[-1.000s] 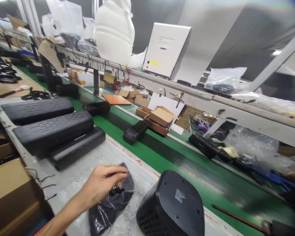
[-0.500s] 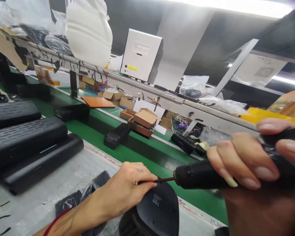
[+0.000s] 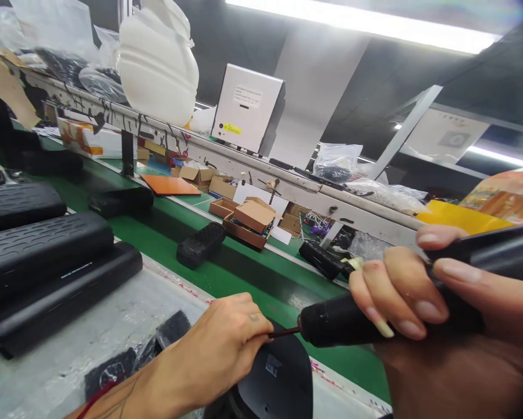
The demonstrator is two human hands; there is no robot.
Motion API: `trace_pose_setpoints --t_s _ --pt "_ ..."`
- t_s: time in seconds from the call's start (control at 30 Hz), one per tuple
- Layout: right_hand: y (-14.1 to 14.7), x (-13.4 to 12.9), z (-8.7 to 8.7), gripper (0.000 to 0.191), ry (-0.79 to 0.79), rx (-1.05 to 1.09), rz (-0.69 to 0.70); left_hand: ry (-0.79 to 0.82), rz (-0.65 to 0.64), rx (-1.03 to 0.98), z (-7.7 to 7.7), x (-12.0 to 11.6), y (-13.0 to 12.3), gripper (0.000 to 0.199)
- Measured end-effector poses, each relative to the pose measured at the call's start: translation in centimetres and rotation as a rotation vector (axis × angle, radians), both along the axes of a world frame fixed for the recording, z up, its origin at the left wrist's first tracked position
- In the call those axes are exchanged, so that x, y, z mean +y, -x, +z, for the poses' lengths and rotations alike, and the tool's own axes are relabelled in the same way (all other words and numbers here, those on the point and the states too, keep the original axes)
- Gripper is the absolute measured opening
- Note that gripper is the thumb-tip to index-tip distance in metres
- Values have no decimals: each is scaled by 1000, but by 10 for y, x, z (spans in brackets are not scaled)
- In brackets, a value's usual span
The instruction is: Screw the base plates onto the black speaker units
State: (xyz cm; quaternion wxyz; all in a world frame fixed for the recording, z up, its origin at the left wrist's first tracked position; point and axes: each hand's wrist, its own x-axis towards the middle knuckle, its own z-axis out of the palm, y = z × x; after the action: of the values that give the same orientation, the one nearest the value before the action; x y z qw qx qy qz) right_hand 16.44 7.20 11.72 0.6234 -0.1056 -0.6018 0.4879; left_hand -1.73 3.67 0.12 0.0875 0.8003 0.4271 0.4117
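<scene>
My right hand [image 3: 409, 291] is wrapped round a black electric screwdriver [image 3: 335, 321], held nearly level with its thin bit [image 3: 287, 332] pointing left. The thumb and fingers of my left hand [image 3: 226, 343] are pinched together at the tip of that bit; whatever lies between them is too small to make out. Just below the fingertips stands a black rounded device [image 3: 283, 378] with a small printed label on its smooth end face. Its lower part is cut off by the frame edge.
Black speaker-like housings [image 3: 47, 250] lie at the left on the grey bench [image 3: 156, 297]. A green conveyor belt [image 3: 252, 285] beyond carries a black unit [image 3: 200, 244]. Opened cardboard boxes [image 3: 250, 224] sit behind, under a shelf rail with a white jug [image 3: 159, 64] and metal box [image 3: 248, 107].
The view has shifted slightly. My right hand and the screwdriver appear a little further left and lower, while my left hand stays pinched at the bit's tip.
</scene>
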Motion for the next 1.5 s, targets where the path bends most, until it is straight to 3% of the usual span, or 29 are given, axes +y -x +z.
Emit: trace_pose_setpoints --t_s 0.13,0.3,0.47,0.63,0.8,0.9,1.0,1.2,1.33,1.5 --pt "3 0 3 14 24 -21 110 48 -45 -33 3 -2 0 21" --pt "5 -3 5 11 13 -24 142 104 -94 -23 8 -4 3 25" --pt "1 -3 2 12 -25 -49 166 163 -33 -49 7 -5 1 14" --pt "4 -1 9 17 -1 -145 207 154 -65 -65 0 -9 -5 21" --pt "6 2 14 22 38 -158 243 75 -21 -149 -5 0 -7 16" --pt "2 2 14 17 -3 -82 211 -21 -56 -222 -2 6 -4 12" --pt "0 1 14 13 -50 -60 165 -57 -114 -161 4 4 0 18" --pt "2 -1 15 14 -71 -107 143 -60 -41 22 6 -4 0 24" --pt "-2 3 18 27 -20 -146 -1 -140 -38 -30 2 -2 0 20" --pt "-9 8 21 43 -10 -148 -54 -155 -74 -210 -1 -1 -5 13"
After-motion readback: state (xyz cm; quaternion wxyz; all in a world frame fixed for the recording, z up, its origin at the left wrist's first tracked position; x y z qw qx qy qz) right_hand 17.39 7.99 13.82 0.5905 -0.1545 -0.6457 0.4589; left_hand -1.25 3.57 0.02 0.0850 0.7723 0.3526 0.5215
